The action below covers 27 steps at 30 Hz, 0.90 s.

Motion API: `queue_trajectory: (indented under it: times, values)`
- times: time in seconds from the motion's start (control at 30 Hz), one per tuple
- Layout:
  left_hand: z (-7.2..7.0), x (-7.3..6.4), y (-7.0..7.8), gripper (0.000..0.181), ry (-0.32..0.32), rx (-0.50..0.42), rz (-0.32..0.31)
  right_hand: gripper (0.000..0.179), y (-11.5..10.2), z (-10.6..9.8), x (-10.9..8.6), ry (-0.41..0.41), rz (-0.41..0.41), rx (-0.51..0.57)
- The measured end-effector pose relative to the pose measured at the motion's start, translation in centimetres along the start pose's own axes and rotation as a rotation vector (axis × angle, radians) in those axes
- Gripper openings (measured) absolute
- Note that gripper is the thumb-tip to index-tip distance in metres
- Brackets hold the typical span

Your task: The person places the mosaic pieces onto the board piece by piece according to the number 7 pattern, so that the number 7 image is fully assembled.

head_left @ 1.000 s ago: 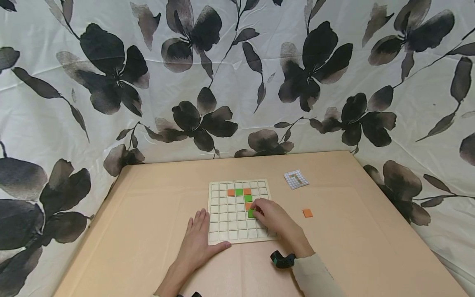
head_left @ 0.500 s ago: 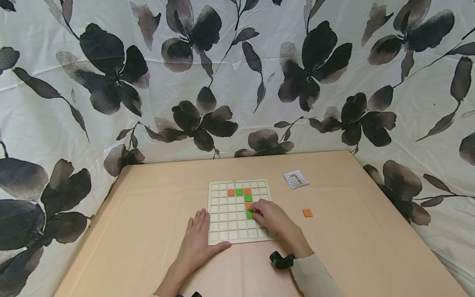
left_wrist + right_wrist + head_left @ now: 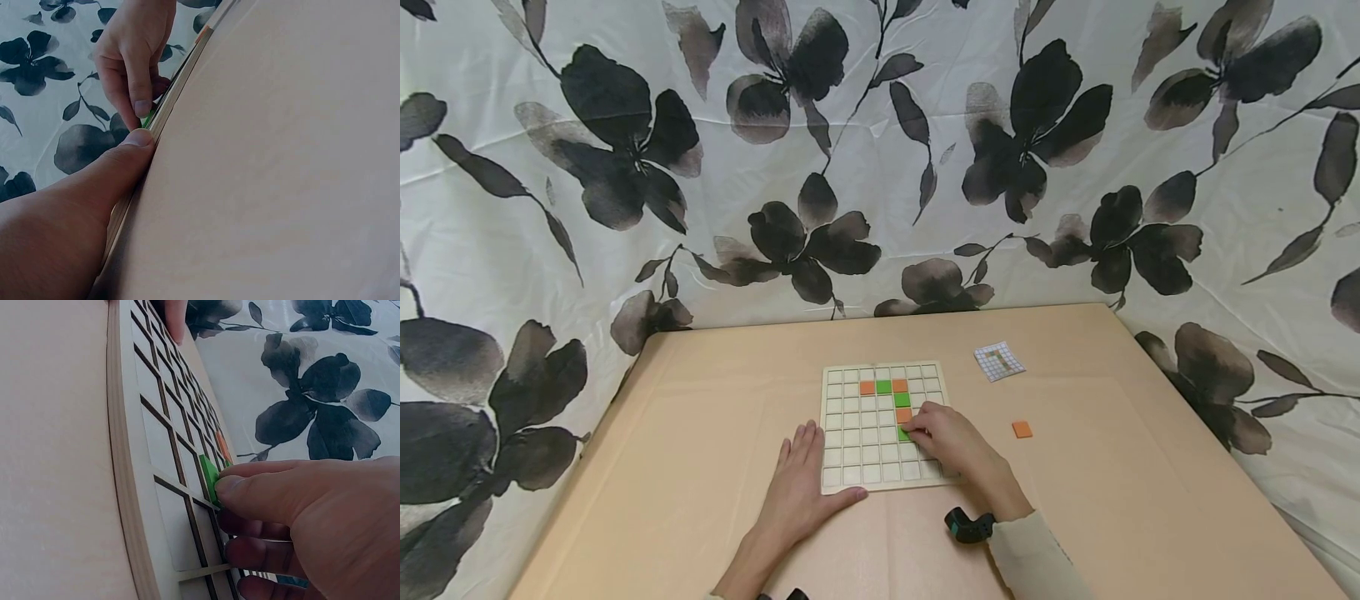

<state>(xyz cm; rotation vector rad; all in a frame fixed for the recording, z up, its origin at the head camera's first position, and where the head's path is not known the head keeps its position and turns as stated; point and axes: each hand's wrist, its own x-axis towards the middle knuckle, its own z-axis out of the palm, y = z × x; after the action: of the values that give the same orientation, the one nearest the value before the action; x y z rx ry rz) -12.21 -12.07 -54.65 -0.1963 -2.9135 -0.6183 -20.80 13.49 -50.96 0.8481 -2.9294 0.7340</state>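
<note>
A wooden grid board (image 3: 852, 455) lies on the table, with orange and green square tiles in an angled line. My right hand (image 3: 951, 435) is over its right half. Thumb and index finger pinch a green tile (image 3: 209, 479), which sits slightly tilted at a cell in the right wrist view. Just above it in the head view lies an orange tile (image 3: 903, 415). My left hand (image 3: 801, 475) rests with straight fingers along the board's left edge, its thumb (image 3: 136, 139) against the near edge.
A small card (image 3: 998, 362) printed with a grid pattern lies behind and right of the board. A loose orange tile (image 3: 1022, 429) lies on the table (image 3: 1120, 483) to the right. Floral fabric (image 3: 910, 167) hangs behind the table.
My right hand has shifted very slightly, and the green tile under its fingertips has moved a little down and left onto a cell. The left hand has stayed in place.
</note>
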Motion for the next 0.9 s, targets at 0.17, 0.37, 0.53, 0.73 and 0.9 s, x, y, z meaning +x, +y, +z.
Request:
queue_trajectory:
  times: [0.17, 0.37, 0.53, 0.73, 0.9]
  values:
    - [0.01, 0.0, -0.02, 0.124, 0.002, 0.005, 0.002, 0.016, 0.04, 0.03, -0.03, 0.003, -0.002, -0.001]
    - [0.05, 0.02, 0.03, 0.122, 0.024, 0.003, 0.014, 0.016, 0.12, 0.01, -0.02, 0.011, -0.019, -0.006]
    - [0.01, 0.13, 0.13, 0.123, 0.012, -0.004, 0.004, 0.015, 0.18, -0.08, -0.02, 0.013, -0.021, 0.002]
    - [-0.08, 0.24, 0.31, 0.124, -0.009, -0.011, -0.008, 0.016, 0.24, -0.29, 0.12, 0.003, -0.009, 0.015]
    - [-0.13, 0.28, 0.45, 0.123, 0.005, -0.007, -0.006, 0.015, 0.36, -0.43, 0.26, 0.0, -0.015, 0.017]
